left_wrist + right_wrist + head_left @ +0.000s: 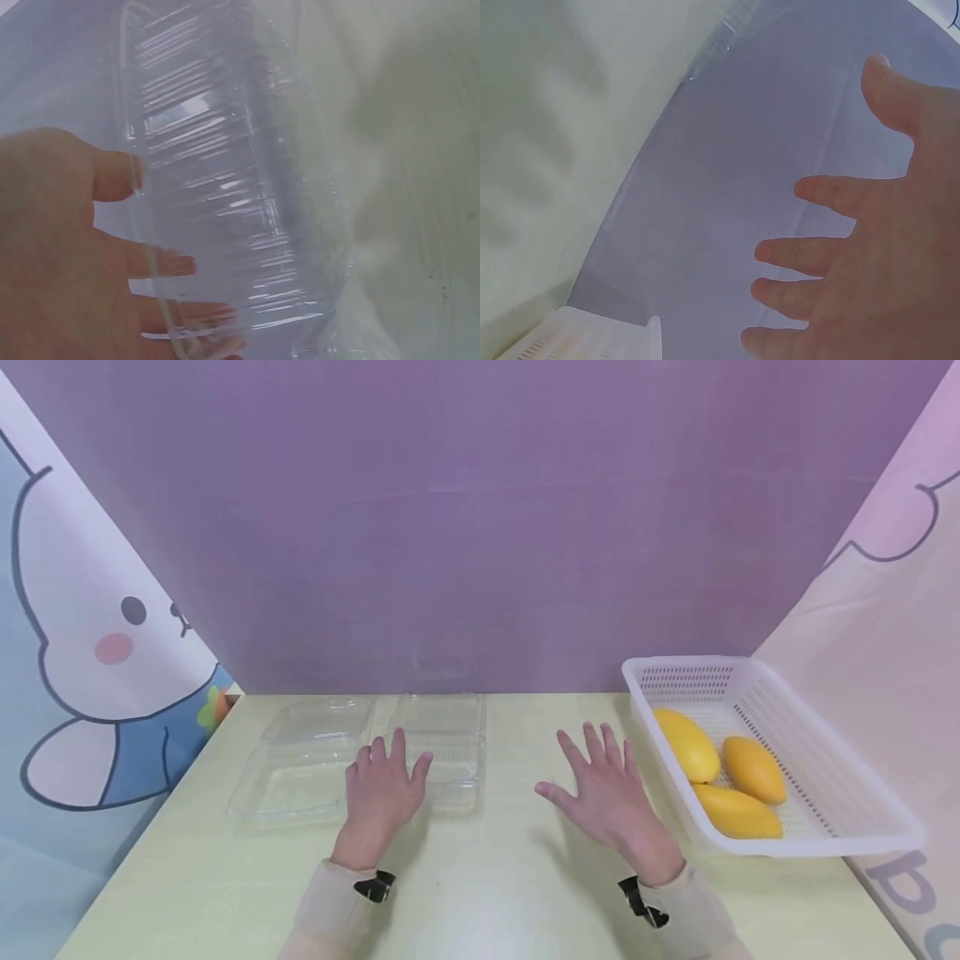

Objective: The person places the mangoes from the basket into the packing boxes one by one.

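Note:
My left hand (pixel 381 793) is held over the table between two clear plastic clamshell boxes, its fingers straight and the thumb spread. The left box (pixel 288 785) and the right box (pixel 450 760) both lie with their lids folded back. In the left wrist view the fingers overlap a ribbed clear box (pixel 217 150); whether they touch it I cannot tell. Palm down and fingers spread, my right hand (pixel 611 797) holds nothing. Just right of it stands a white plastic basket (pixel 825 846) with three yellow mangoes (pixel 753 768) inside.
A pale wood-look table (pixel 480 893) lies under everything. Purple cloth (pixel 480 527) rises along its back edge. Printed cloth panels flank it, the left one (pixel 105 693) showing a cartoon animal. The basket sits by the table's right edge.

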### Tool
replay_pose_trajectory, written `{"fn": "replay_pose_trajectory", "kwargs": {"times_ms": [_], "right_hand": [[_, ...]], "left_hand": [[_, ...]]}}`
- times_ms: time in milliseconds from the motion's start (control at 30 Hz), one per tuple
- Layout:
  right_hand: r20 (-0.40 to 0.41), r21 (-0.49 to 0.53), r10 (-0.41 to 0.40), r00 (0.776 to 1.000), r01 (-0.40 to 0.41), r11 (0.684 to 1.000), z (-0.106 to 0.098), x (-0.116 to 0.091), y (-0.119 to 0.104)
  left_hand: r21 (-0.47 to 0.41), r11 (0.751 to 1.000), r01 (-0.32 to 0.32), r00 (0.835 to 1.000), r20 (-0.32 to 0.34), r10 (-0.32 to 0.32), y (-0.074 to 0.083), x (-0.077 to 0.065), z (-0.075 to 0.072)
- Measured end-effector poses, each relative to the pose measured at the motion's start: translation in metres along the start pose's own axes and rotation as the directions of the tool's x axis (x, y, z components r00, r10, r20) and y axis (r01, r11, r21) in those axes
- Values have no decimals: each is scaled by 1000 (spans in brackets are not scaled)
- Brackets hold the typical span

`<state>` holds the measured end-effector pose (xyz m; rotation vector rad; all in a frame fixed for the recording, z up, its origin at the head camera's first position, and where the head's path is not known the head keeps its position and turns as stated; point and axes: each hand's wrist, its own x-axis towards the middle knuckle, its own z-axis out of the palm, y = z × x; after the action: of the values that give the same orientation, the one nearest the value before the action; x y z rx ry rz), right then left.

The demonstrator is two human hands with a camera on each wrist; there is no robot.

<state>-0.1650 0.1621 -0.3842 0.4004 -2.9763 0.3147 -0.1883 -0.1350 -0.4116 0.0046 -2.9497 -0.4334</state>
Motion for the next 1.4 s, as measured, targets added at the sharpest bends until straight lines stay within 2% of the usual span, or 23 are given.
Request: {"fn": "replay_pose_trajectory", "kwargs": {"times_ms": [300,500,567,767,933,1200,1400], "right_hand": [[2,25,0,1000,0,1000,-8,1,9],[8,55,23,1000,-24,998,-15,3,13],[10,59,22,1000,-23,998,-18,4,15],[35,52,27,999,-29,998,-30,6,19],[51,51,31,998,-34,998,-40,6,23],[64,65,43,997,-47,997,-51,5,32],[82,95,61,995,-69,993,-56,3,38]], "left_hand": [[-17,998,57,998,-25,-58,-7,4,5],[-44,999,26,997,-75,-30,-10,6,6],[-59,998,32,997,-64,-36,-11,7,6],[-123,987,104,994,4,-105,-12,9,3],[-145,984,99,995,-2,-101,-14,11,2],[-234,967,98,994,-17,-104,-17,11,3],[-283,952,120,993,20,-119,-19,11,4]]}}
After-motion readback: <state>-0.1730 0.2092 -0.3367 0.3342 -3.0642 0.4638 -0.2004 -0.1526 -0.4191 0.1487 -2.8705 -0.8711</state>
